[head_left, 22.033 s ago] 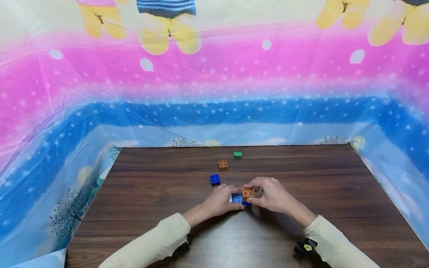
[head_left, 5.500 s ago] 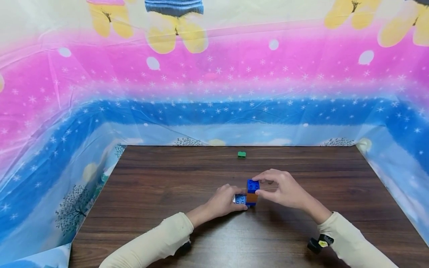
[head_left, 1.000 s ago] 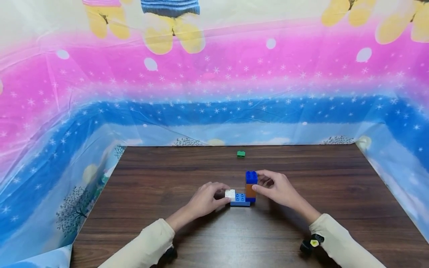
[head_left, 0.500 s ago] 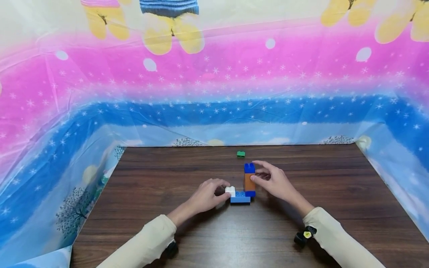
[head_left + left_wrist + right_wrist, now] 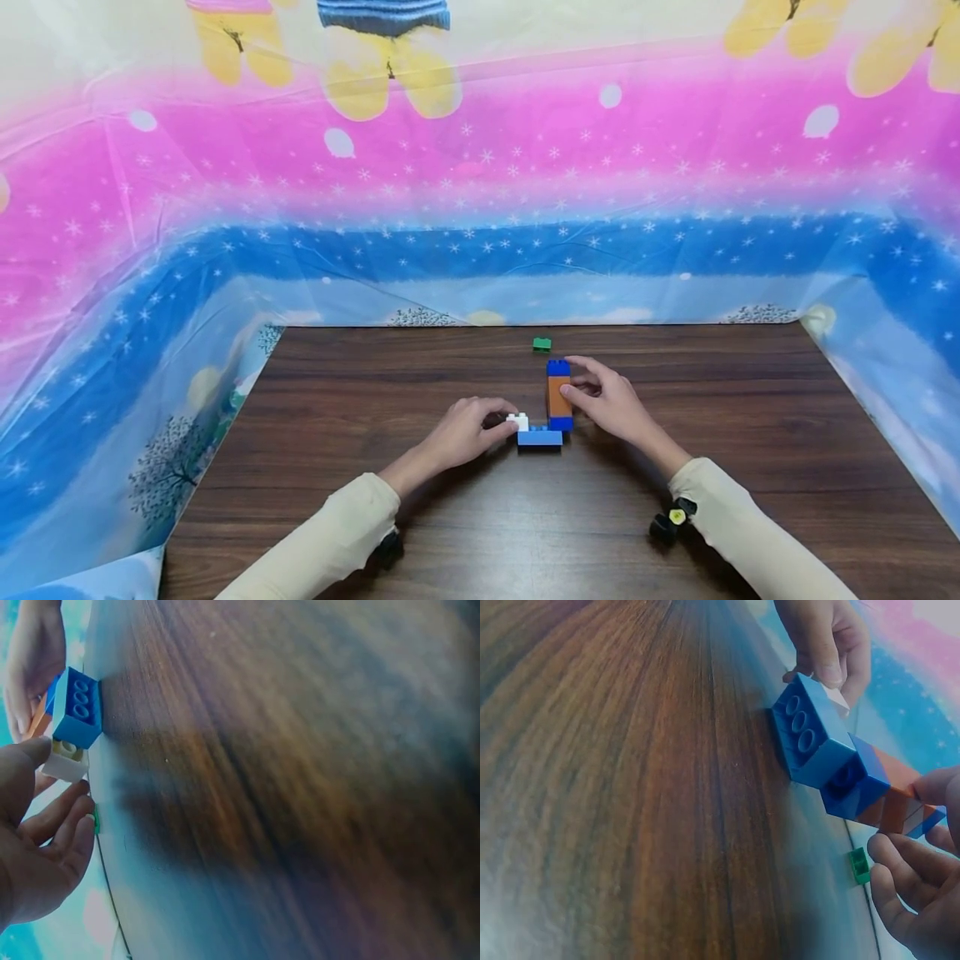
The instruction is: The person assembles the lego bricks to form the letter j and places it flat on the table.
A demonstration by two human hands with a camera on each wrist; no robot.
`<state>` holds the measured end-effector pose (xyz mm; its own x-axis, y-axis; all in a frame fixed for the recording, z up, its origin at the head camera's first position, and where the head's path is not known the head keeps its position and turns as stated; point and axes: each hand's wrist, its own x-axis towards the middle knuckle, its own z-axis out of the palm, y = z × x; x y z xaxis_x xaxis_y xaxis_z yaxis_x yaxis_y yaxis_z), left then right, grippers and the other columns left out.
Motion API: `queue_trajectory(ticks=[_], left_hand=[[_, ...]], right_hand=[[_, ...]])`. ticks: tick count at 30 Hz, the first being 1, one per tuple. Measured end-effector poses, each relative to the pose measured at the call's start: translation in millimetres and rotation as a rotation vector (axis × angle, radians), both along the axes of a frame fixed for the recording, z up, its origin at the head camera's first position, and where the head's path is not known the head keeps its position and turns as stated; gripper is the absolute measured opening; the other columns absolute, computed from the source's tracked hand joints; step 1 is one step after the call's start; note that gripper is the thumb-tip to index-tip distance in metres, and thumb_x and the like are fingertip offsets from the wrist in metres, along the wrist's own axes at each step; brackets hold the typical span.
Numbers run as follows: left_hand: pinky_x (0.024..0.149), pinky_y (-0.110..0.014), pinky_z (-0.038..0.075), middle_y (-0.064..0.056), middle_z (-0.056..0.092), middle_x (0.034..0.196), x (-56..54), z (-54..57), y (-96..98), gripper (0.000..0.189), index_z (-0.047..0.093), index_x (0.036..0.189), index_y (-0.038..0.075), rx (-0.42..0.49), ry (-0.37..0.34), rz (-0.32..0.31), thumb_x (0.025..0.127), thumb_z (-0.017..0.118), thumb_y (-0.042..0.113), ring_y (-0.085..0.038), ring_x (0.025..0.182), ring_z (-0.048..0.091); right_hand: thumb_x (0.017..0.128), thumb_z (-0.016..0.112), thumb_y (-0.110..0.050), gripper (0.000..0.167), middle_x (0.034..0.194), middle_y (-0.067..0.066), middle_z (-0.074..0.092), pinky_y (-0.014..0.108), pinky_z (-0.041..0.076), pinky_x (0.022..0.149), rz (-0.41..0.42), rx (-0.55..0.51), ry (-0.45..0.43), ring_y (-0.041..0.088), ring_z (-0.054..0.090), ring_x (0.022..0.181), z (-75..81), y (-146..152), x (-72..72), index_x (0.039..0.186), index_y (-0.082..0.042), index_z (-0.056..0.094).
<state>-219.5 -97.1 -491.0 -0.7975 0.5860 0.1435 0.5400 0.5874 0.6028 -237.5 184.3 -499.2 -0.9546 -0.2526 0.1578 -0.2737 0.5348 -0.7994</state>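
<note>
Both hands hold one joined block build off the table, its underside showing in the wrist views. A light blue toy brick (image 5: 540,438) forms the base, its hollow bottom (image 5: 802,724) tilted into sight. My left hand (image 5: 463,431) pinches the white brick (image 5: 517,422) at the base's left end between thumb and fingers. At the right end rises a column: a dark blue brick (image 5: 561,423), an orange section (image 5: 559,397) and another dark blue brick (image 5: 557,367) on top. My right hand (image 5: 613,402) grips the orange section, thumb on its near side.
A small green brick (image 5: 542,344) lies alone near the back edge of the dark wooden table (image 5: 360,375). A printed cloth (image 5: 480,250) hangs behind and along the sides.
Earlier, loose orange and blue bricks lay on the table; they now appear in the column. Over the last second the build has risen and tilted back, with the left hand at the white brick.
</note>
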Motion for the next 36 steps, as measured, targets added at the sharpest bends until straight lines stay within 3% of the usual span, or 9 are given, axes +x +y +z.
queue_trajectory(ticks=[10, 17, 25, 36], left_hand=[[0.09, -0.035, 0.054, 0.001, 0.074, 0.112, -5.9, -0.7, 1.0, 0.026, 0.072, 0.12, 0.014, 0.014, -0.055, 0.013, 0.105, 0.061, 0.03, -0.012, 0.103, 0.068], [0.091, -0.037, 0.053, 0.0, 0.074, 0.111, -7.7, -1.5, 1.6, 0.025, 0.072, 0.12, 0.013, 0.015, -0.056, 0.02, 0.105, 0.06, 0.028, -0.013, 0.104, 0.068], [0.091, -0.038, 0.053, 0.0, 0.074, 0.113, -9.7, -1.9, 0.9, 0.025, 0.072, 0.12, 0.013, 0.01, -0.064, 0.03, 0.105, 0.059, 0.028, -0.014, 0.105, 0.067], [0.093, -0.04, 0.052, -0.002, 0.073, 0.115, -9.0, -1.7, -0.1, 0.026, 0.072, 0.121, 0.012, 0.019, -0.07, 0.006, 0.107, 0.056, 0.026, -0.016, 0.107, 0.067]], right_hand=[[0.099, 0.067, -0.044, 0.057, 0.123, 0.013, 0.072, 0.037, 0.055, 0.074, -0.037, 0.006, -0.06, 0.022, 0.072, 0.094, -6.5, -3, -8.2, 0.148, -0.019, 0.053], [0.099, 0.066, -0.042, 0.056, 0.129, 0.014, 0.069, 0.05, 0.055, 0.09, -0.034, 0.026, -0.085, 0.031, 0.068, 0.114, -7.1, -3, -14.6, 0.147, -0.014, 0.055], [0.099, 0.067, -0.042, 0.056, 0.136, 0.014, 0.065, 0.051, 0.054, 0.091, -0.046, 0.057, -0.088, 0.033, 0.065, 0.116, -11.4, -3, -19.3, 0.145, -0.011, 0.058], [0.097, 0.069, -0.043, 0.055, 0.123, 0.011, 0.07, 0.036, 0.052, 0.074, -0.037, 0.087, -0.119, 0.022, 0.065, 0.096, -15.7, -1, -24.1, 0.141, -0.01, 0.062]])
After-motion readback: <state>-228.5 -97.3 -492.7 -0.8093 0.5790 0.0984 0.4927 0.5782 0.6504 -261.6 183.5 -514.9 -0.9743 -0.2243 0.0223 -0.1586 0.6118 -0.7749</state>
